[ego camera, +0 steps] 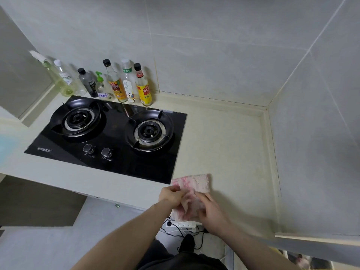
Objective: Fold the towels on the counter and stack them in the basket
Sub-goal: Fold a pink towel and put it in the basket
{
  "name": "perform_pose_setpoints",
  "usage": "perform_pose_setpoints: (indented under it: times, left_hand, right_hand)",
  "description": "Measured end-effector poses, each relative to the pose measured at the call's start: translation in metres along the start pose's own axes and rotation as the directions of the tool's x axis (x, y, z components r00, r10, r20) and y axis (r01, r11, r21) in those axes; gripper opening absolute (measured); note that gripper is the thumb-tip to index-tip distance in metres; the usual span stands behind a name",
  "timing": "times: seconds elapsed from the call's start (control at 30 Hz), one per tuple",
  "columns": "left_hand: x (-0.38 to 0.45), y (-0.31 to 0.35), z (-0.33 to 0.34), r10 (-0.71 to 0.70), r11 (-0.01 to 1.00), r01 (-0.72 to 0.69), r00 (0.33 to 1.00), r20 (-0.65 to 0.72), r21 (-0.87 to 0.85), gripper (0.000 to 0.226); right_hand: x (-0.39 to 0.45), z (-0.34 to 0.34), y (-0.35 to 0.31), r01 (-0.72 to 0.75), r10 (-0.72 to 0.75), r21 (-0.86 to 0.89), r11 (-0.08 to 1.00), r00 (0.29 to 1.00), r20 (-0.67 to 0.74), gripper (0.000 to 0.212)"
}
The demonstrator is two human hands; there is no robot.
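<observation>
A small pink and white towel point(196, 184) lies at the front edge of the pale counter point(229, 145), just right of the stove. Its near part hangs crumpled over the counter edge. My left hand point(171, 195) pinches the towel's left side, fingers curled into the cloth. On the right side, my right hand point(211, 209) grips the crumpled lower part. At the bottom right corner a white basket point(311, 263) shows below the counter, with something pinkish inside; its contents are blurred.
A black two-burner gas stove point(109, 137) fills the counter's left half. Several bottles point(120, 82) stand along the back wall behind it. Tiled walls close the back and right. A white power strip point(181, 224) with cables lies on the floor below my hands.
</observation>
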State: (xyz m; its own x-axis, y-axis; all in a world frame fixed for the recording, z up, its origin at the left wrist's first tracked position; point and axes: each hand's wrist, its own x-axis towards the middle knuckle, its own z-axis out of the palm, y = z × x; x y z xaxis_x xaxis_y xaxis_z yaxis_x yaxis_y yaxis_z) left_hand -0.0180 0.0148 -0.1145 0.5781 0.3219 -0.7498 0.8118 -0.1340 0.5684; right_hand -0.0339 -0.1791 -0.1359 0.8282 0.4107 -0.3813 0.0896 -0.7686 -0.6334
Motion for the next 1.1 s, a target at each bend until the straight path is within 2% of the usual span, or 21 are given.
perform_pose_setpoints:
  times: [0.07,0.13,0.23,0.3,0.37,0.43,0.5,0.53,0.6,0.7,0.77,0.8,0.87,0.93,1.0,1.1]
  left_hand:
    - [0.002,-0.001,-0.006,0.068,0.996,-0.063,0.994,-0.081,0.060,0.015]
    - [0.007,-0.003,-0.013,0.154,0.969,-0.124,0.979,-0.131,0.215,0.007]
    - [0.014,-0.009,-0.018,0.199,0.905,-0.136,0.973,-0.119,0.403,0.008]
    - [0.015,-0.008,-0.017,0.222,0.878,-0.140,0.966,-0.132,0.457,0.006]
    - [0.010,-0.004,-0.016,0.317,0.842,-0.201,0.935,-0.158,0.501,0.005]
    - [0.003,-0.003,-0.013,0.511,0.720,-0.375,0.856,-0.081,0.584,0.008]
    - [-0.002,-0.007,-0.007,0.615,0.560,-0.532,0.781,0.112,0.635,0.016]
    - [-0.004,-0.010,-0.004,0.609,0.501,-0.564,0.769,0.197,0.656,0.021]
    - [-0.007,-0.018,-0.002,0.523,0.411,-0.542,0.799,0.298,0.733,0.031]
    - [-0.008,-0.028,-0.008,0.460,0.342,-0.515,0.821,0.338,0.786,0.037]
    - [-0.012,-0.029,-0.011,0.451,0.329,-0.517,0.821,0.349,0.791,0.037]
    - [-0.014,-0.028,-0.011,0.444,0.328,-0.514,0.824,0.351,0.792,0.038]
    - [-0.018,-0.025,-0.012,0.427,0.340,-0.501,0.836,0.343,0.796,0.038]
    - [-0.018,-0.025,-0.015,0.420,0.344,-0.499,0.839,0.345,0.795,0.038]
    - [-0.017,-0.027,-0.021,0.408,0.317,-0.518,0.831,0.378,0.795,0.037]
    - [-0.022,-0.026,-0.027,0.393,0.228,-0.546,0.809,0.437,0.806,0.038]
  right_hand:
    - [-0.001,-0.001,0.001,-0.015,0.015,-0.002,1.000,1.000,-0.001,0.066]
    - [-0.002,-0.001,0.002,-0.039,0.039,0.003,0.999,0.999,0.025,0.069]
    - [-0.002,0.000,0.001,-0.045,0.045,-0.006,0.999,0.997,0.067,0.072]
    - [0.000,-0.002,-0.001,-0.009,0.013,-0.039,0.999,0.997,0.082,0.072]
    - [0.003,0.000,0.000,0.021,-0.012,-0.071,0.997,0.993,0.117,0.070]
    - [0.006,0.003,0.004,0.028,-0.016,-0.081,0.996,0.989,0.147,0.070]
    - [0.013,0.007,0.007,0.040,-0.034,-0.034,0.999,0.988,0.152,0.066]
    - [0.015,0.005,0.005,0.036,-0.037,0.005,0.999,0.990,0.134,0.060]
    - [0.018,-0.002,0.000,0.018,-0.019,0.071,0.997,1.000,0.015,0.043]
    - [0.027,-0.011,-0.001,-0.069,0.097,0.123,0.990,0.966,-0.241,0.035]
    - [0.036,-0.017,-0.003,-0.164,0.211,0.167,0.972,0.924,-0.318,0.040]
    - [0.042,-0.020,-0.004,-0.226,0.284,0.212,0.951,0.910,-0.302,0.047]
    - [0.056,-0.024,-0.003,-0.329,0.404,0.347,0.878,0.899,-0.171,0.057]
    - [0.069,-0.024,0.000,-0.375,0.429,0.432,0.820,0.903,-0.030,0.058]
    - [0.079,-0.024,0.002,-0.378,0.416,0.461,0.803,0.909,0.023,0.051]
    - [0.087,-0.029,0.001,-0.378,0.394,0.468,0.799,0.917,0.068,0.028]
